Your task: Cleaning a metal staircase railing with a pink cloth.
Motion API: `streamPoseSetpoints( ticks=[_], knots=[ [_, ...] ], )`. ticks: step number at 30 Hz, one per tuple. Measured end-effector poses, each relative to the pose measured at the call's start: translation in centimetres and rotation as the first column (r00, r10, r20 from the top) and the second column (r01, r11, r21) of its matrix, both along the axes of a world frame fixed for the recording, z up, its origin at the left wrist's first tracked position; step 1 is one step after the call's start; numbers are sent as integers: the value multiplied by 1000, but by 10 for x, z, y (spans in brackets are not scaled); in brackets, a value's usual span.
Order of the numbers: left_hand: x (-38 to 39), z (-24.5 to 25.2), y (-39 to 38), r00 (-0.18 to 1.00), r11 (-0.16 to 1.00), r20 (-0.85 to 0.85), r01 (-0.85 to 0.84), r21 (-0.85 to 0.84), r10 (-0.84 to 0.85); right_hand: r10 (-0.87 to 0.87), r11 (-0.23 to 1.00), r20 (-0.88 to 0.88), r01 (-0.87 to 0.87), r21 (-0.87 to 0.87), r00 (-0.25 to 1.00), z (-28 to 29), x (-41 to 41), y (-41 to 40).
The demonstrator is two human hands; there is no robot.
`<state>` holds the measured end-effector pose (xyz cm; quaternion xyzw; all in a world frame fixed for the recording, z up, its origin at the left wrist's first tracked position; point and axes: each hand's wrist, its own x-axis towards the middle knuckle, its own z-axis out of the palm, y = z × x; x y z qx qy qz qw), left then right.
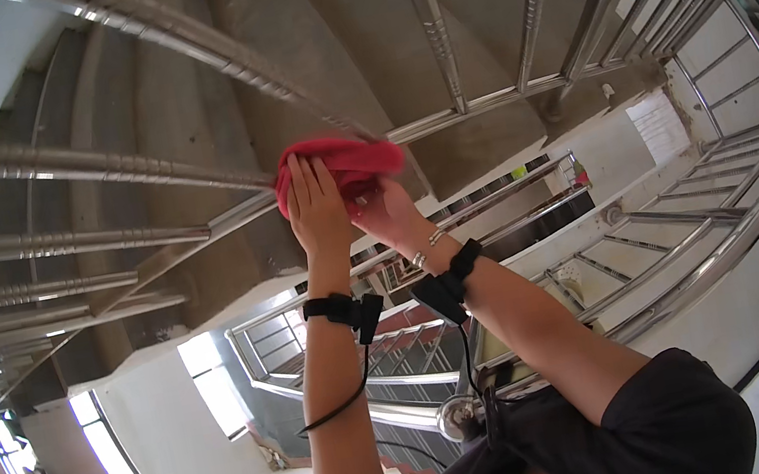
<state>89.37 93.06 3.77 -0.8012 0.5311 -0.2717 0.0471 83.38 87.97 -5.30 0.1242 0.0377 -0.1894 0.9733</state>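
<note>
Both of my hands are on a red cloth (pixel 342 154) bunched around the lower metal rail (pixel 242 214) of a stair railing. My left hand (pixel 313 199) presses its fingers flat over the cloth's left side. On the right, my right hand (pixel 387 213) grips the cloth's underside, its fingers partly hidden in the folds. A shiny baluster (pixel 226 58) runs down to the rail just behind the cloth, and another baluster (pixel 140 174) meets the rail to its left. Black straps with cabled devices circle both wrists.
Grey concrete steps (pixel 295 61) lie beyond the balusters. More balusters (pixel 429 22) stand to the right. Below my arms, a second railing with a curved handrail (pixel 732 251) borders a stairwell opening down to lower flights. A round metal ball (pixel 457 417) tops a post near my body.
</note>
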Motion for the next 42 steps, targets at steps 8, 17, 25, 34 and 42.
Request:
streamPoseSetpoints(
  ticks=[8,17,25,34,42],
  knots=[
    [-2,-27,-25,998,998,-47,43,54,-41,-111,993,-134,116,35,985,-12,-17,-22],
    [-2,-43,-21,985,984,-2,174,-28,-174,-191,966,-478,78,-247,857,28,-32,-25],
    [-58,-43,-1,349,859,-937,-485,-166,16,-723,532,-468,-23,-847,508,49,-64,-37],
    [-34,23,-66,-269,530,-586,-779,-334,-764,-714,137,-277,-260,-956,643,97,-25,-68],
    [-24,167,-49,-331,635,-553,-532,-560,-764,-695,-296,141,-102,-950,705,232,-34,-78]
  ],
)
